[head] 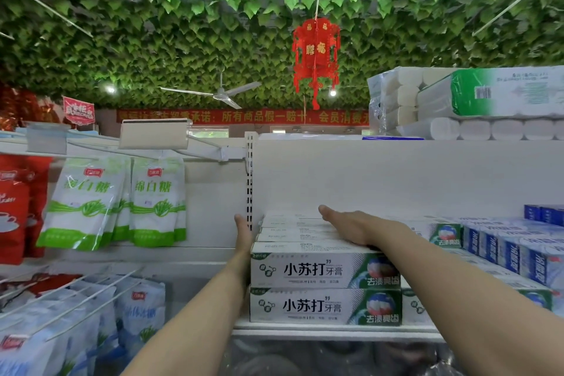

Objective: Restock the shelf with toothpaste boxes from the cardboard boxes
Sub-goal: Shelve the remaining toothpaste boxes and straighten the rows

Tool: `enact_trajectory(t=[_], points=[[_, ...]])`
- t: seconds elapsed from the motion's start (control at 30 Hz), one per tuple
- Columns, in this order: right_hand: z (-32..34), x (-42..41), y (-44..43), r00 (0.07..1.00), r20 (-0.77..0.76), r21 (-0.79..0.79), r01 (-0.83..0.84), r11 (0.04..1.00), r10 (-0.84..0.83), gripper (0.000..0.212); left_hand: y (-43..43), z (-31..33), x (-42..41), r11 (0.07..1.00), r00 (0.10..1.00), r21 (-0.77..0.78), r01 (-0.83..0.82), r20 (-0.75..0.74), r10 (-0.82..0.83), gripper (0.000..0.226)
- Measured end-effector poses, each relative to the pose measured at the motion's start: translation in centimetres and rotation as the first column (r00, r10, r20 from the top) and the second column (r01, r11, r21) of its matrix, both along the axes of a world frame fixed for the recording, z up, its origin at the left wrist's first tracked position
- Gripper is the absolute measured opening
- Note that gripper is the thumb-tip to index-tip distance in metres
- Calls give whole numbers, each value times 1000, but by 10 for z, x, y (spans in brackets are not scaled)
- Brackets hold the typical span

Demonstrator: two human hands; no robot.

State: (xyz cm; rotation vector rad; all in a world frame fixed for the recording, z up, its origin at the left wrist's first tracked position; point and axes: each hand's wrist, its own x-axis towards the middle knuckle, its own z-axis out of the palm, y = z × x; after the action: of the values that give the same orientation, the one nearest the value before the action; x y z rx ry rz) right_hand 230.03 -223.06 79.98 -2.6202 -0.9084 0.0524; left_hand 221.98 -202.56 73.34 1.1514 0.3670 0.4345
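Note:
White-and-green toothpaste boxes [325, 273] stand stacked two high in several rows on the white shelf [335, 328]. My left hand [243, 233] lies flat against the left side of the stack, fingers straight, beside the shelf's slotted upright. My right hand [351, 227] rests palm down on top of the upper boxes, fingers straight and pointing toward the back panel. More green toothpaste boxes [445, 233] sit just right of the stack, partly hidden by my right forearm. No cardboard box is in view.
Blue toothpaste boxes [512, 250] fill the shelf's right end. Bags of white sugar [122, 201] hang on hooks to the left, with red bags [15, 207] beyond. Toilet paper packs [473, 101] lie on the top shelf. A red lantern [316, 55] hangs overhead.

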Motion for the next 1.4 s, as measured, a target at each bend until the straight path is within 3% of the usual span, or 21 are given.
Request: enact_trajectory(t=[0.13,0.23,0.3,0.33,0.4,0.43,0.5,0.57,0.77,0.93,1.03,1.4], points=[[11,-17,-17,997,0,117,-73,990,74,89,-24,40,-39,976,997,216,-35,79,18,82],[15,-38,-36,986,31,78,-165,983,163,81,-43,71,-64,834,989,552,0,123,-81,74],[13,-49,-47,979,82,-33,-183,983,185,83,-56,76,-73,591,994,805,48,21,-109,73],[11,-51,-52,977,121,-103,-166,981,178,87,-63,75,-74,403,993,910,102,-69,-95,79],[1,-53,-59,966,198,-234,-118,965,166,98,-79,67,-73,-18,970,971,240,-239,37,99],[-7,-52,-62,959,227,-269,-106,957,170,105,-83,59,-71,-175,954,939,296,-281,108,109],[-21,-52,-67,947,262,-248,-122,961,188,119,-85,41,-65,-352,939,873,339,-292,182,128],[-32,-52,-70,933,292,-190,-158,969,209,121,-82,30,-58,-456,940,825,333,-255,225,136],[-45,-46,-69,881,434,-181,-122,976,190,120,-81,29,-59,-533,951,792,297,-196,240,135],[-53,-42,-68,838,523,-159,-85,984,157,114,-76,28,-53,-507,956,814,282,-194,220,128],[-55,-39,-67,830,540,-133,-77,988,138,112,-74,28,-51,-474,954,831,290,-210,216,126],[-54,-51,-61,834,546,-127,-10,992,79,111,-75,26,-54,-498,961,829,256,-163,222,123]])
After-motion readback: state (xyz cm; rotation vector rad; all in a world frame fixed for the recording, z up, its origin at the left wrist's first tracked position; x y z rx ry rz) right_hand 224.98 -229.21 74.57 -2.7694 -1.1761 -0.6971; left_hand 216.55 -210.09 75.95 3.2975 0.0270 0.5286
